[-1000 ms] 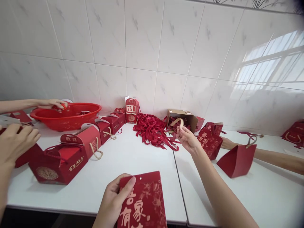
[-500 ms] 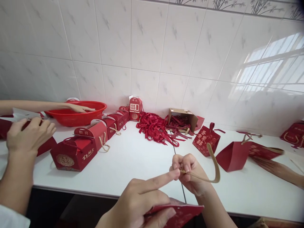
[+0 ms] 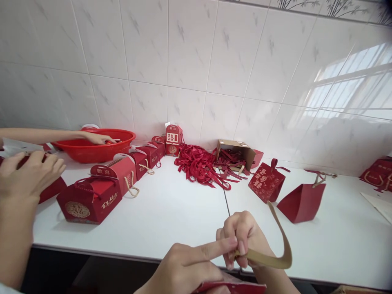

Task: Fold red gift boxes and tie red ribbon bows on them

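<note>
My left hand (image 3: pixel 186 265) is closed around the edge of a red card gift box (image 3: pixel 241 288), most of which lies below the view. Its index finger reaches out and touches the fingers of my right hand (image 3: pixel 240 234). Between thumb and fingers, my right hand pinches a gold ribbon (image 3: pixel 275 260) near one end. The ribbon's free length curves out to the right and up. Whether it passes through the box is hidden. Ahead on the white table stand a plain red gift box (image 3: pixel 303 203) with a gold ribbon loop and a patterned one (image 3: pixel 266 181) with a red loop.
Red ribbons (image 3: pixel 199 163) lie heaped beside a tipped cardboard box (image 3: pixel 237 151) of darker ribbons. A row of handled red boxes (image 3: pixel 92 200) runs along the left. There, a co-worker's hand (image 3: pixel 32 173) holds red card, and another person's hand (image 3: pixel 98 138) reaches into a red basin (image 3: pixel 88 153).
Both my hands have moved slightly lower, and the ribbon has swung downward with them. At the right, another person's hand and the flat red piece it held have left the view.
</note>
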Available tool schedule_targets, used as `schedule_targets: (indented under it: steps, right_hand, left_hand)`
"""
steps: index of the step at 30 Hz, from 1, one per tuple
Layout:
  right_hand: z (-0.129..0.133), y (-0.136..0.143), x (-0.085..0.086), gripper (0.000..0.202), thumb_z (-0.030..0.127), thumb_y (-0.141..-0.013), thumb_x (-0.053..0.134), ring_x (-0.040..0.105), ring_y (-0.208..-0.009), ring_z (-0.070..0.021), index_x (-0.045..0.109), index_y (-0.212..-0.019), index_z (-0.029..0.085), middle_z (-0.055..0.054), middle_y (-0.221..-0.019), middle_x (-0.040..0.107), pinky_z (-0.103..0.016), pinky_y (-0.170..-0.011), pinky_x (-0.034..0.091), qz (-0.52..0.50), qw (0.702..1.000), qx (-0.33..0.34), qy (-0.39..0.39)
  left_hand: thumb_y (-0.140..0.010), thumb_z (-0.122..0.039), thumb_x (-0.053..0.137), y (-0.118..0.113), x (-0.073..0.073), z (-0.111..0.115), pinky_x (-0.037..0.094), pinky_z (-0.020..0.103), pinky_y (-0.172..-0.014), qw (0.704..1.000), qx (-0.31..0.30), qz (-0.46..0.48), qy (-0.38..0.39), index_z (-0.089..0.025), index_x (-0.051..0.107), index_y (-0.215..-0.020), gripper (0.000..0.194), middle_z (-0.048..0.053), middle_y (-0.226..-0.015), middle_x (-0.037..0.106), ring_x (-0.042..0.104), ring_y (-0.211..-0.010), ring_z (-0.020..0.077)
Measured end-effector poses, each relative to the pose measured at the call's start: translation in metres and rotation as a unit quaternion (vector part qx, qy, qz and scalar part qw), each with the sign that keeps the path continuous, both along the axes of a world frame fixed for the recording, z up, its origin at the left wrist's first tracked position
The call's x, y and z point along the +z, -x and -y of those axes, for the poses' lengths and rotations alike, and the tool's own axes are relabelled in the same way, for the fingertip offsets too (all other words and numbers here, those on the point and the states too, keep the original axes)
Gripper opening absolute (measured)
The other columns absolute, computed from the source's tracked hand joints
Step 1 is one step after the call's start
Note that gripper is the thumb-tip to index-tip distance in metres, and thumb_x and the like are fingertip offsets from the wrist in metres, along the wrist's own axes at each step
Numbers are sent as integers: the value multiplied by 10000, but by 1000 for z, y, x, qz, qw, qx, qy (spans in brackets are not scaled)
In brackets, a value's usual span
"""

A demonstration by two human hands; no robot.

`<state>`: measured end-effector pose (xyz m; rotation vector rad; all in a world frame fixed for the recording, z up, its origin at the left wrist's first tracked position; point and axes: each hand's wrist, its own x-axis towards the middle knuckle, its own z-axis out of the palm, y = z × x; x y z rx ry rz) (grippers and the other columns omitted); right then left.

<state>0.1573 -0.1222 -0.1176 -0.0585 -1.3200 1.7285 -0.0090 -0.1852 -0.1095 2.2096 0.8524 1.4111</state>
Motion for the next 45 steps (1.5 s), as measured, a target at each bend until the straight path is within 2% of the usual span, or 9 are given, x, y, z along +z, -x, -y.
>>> schedule_targets:
  steps: [7,11,15,22,27,32,38,42,45]
  right_hand:
    - [-8,0,-10,116,265,-621,847,644,-475,-122,733,-643,271,26,-550,627,-204,-432,462,-58,997,-47,-35]
    - [-7,-23,-3,172,222,-632,847,594,-473,-85,718,-714,300,49,-582,634,-213,-471,454,-72,971,-222,-58]
    - [8,-42,1,193,326,-632,843,555,-510,-108,699,-760,315,53,-542,578,-263,-535,463,-62,928,-351,-113]
    - [24,-8,-12,144,181,-732,749,563,-1063,-239,747,-709,323,-38,-1090,601,-376,-862,438,151,843,-474,-202]
    - [9,1,-27,104,211,-737,729,540,-1135,-278,756,-693,301,-40,-1295,499,-429,-949,350,234,780,-535,-223]
    - [7,-3,-34,76,246,-749,715,611,-1001,-255,752,-686,263,-59,-1333,491,-436,-907,401,245,800,-507,-208]
    - [14,2,-34,81,182,-713,742,555,-1141,-289,693,-732,244,-69,-1259,563,-437,-933,405,203,784,-549,-203]
    - [18,6,-32,391,254,-634,823,636,-958,-241,605,-959,259,-58,-1055,660,-358,-779,502,114,854,-499,-97]
    - [21,5,-32,207,299,-690,784,620,-686,-173,624,-789,211,-16,-740,658,-287,-632,491,129,900,-410,-68]
  left_hand:
    - [-785,-229,662,9,-8,-16,535,198,-561,996,-83,-12,-20,-193,719,-760,72,150,-1206,654,716,-676,181]
    - [-810,-223,647,21,5,-16,543,228,-656,991,0,111,78,-180,708,-756,92,139,-1248,637,714,-766,189]
    - [-836,-306,635,20,6,-29,542,241,-698,941,130,284,131,-176,687,-792,147,106,-1186,662,678,-930,217]
    - [-848,-341,625,0,-17,-44,491,208,-642,960,102,193,177,-168,676,-794,189,9,-708,661,618,-673,133]
    - [-882,-316,581,-3,-26,-38,481,223,-676,974,46,154,159,-156,657,-824,187,20,-754,655,611,-702,134]
    - [-899,-279,555,-5,-30,-38,481,223,-673,979,28,158,130,-160,638,-845,155,23,-784,644,618,-720,133]
    - [-885,-189,571,-5,-32,-37,496,210,-706,987,-10,151,46,-177,656,-902,87,25,-814,671,643,-751,128]
    - [-898,-236,573,-2,-30,-38,510,244,-769,988,-61,130,-52,-200,656,-1048,175,56,-892,704,666,-829,156]
    - [-918,-470,472,5,-26,-40,512,278,-776,985,-108,126,-46,-182,671,-1029,367,90,-907,697,658,-846,185]
